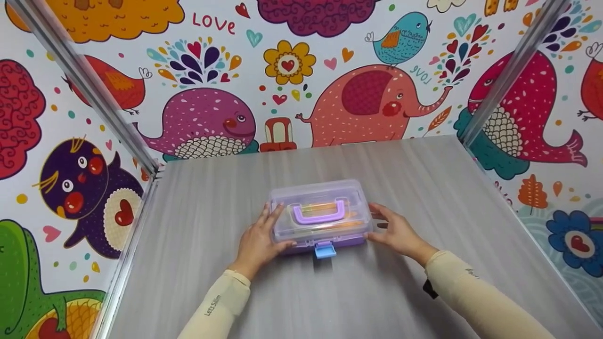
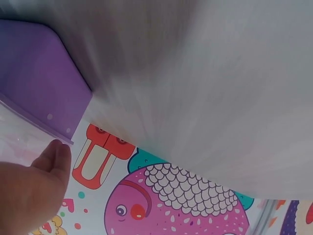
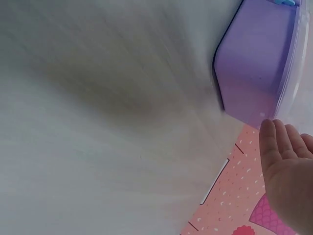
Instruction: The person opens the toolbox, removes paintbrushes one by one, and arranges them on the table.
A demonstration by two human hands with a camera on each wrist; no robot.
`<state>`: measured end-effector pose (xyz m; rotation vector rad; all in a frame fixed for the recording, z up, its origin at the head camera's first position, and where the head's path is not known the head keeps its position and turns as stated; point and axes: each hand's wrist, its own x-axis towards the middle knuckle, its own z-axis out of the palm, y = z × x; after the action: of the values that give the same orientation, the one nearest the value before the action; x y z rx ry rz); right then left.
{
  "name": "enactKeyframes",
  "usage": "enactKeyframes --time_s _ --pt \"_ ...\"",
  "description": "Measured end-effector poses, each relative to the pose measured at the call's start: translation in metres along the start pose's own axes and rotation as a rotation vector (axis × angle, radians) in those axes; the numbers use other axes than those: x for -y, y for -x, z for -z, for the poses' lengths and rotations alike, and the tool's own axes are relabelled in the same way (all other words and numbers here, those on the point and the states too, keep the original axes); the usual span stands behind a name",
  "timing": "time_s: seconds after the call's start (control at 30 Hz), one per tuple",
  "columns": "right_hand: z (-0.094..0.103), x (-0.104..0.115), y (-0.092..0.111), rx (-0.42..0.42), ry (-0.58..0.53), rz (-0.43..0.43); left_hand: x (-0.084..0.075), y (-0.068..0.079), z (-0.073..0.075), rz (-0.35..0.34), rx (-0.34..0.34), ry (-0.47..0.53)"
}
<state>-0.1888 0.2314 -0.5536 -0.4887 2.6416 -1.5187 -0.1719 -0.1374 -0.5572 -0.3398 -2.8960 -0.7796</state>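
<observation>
A plastic box with a clear lid (image 1: 287, 194) and purple base (image 1: 351, 241) sits on the table. Its purple handle (image 1: 320, 219) lies flat on the lid, and orange and yellow items show dimly inside. The blue latch (image 1: 325, 251) sticks out at the front. My left hand (image 1: 258, 242) rests against the left side, fingers at the lid's edge and thumb near the front corner. On the right side my right hand (image 1: 398, 235) touches the box with extended fingers; its thumb is near the front right corner. In the right wrist view, straight fingers (image 3: 270, 142) meet the lid rim.
The grey wood-grain table (image 1: 198, 212) extends around the box. Behind it stands a wall (image 1: 282, 108) printed with cartoon animals. Metal posts (image 1: 108, 113) mark the back corners, and patterned panels flank both sides.
</observation>
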Motion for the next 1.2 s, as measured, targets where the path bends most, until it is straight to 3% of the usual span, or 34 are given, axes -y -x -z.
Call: enactKeyframes --time_s 0.4,0.67,1.2 --pt "-0.0081 -0.0035 -0.0024 -0.03 -0.014 0.009 0.0031 0.0018 0.0013 0.059 0.035 0.042" --pt "-0.0067 -0.0053 -0.0015 -0.028 0.082 0.035 0.0044 0.0027 -0.0016 0.143 0.025 0.14" --pt "-0.0063 -0.0055 -0.0016 -0.048 0.192 0.119 0.0063 0.0051 -0.0003 0.118 0.01 0.169"
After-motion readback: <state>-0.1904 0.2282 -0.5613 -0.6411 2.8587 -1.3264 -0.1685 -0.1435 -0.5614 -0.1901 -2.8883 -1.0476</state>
